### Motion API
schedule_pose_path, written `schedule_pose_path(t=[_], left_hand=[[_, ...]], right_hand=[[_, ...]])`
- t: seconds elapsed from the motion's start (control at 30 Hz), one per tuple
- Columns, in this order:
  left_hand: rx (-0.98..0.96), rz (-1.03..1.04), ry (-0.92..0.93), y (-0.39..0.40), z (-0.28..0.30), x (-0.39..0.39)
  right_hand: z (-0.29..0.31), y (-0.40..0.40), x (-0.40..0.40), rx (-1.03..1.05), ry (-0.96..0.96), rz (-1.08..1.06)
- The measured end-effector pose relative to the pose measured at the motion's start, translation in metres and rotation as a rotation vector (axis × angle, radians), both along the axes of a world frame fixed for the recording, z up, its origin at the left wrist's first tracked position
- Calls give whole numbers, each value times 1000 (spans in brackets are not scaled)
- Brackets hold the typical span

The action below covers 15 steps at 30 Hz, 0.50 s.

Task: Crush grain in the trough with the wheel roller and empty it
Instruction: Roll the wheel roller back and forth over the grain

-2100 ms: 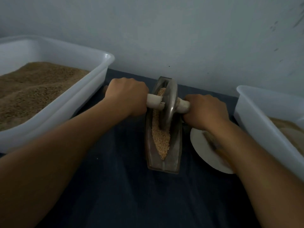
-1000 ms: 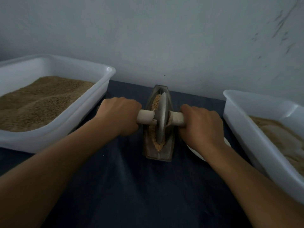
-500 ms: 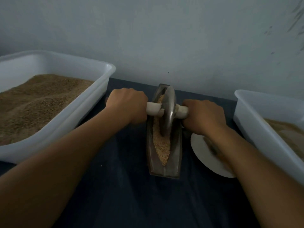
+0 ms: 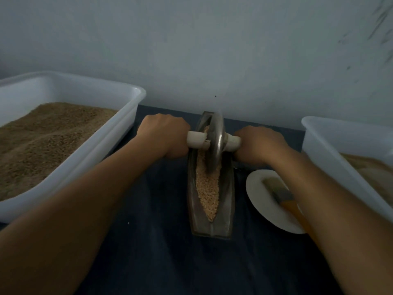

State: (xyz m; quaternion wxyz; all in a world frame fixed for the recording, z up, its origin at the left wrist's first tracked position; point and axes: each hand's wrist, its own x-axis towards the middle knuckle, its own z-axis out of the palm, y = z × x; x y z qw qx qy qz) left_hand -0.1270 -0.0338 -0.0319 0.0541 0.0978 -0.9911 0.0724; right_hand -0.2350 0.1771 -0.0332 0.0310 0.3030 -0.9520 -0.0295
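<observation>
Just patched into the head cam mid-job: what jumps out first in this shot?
Dead centre, the metal wheel roller stands in the far end of the grain-filled trough, with the left hand and the right hand each gripping an end of its white handle. A big white tub of brown grain sits left; a brush lies on a white plate right of the trough.

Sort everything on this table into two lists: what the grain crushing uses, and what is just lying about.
In use:
- wheel roller, left hand and right hand each gripping a handle end
- trough
- grain in the trough

Lying about for now:
- left tub of brown grain
- right tub
- white plate
- brush on the plate
</observation>
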Motion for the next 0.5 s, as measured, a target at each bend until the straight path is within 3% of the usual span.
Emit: schedule_pose_path(t=[0.3,0.5], left_hand=[[65,-29,-3,8,-10,40],[71,-77,4,13,-6,67]], right_hand=[[-18,25,68,-157,424,52],[-11,43,104,-215,473,103]])
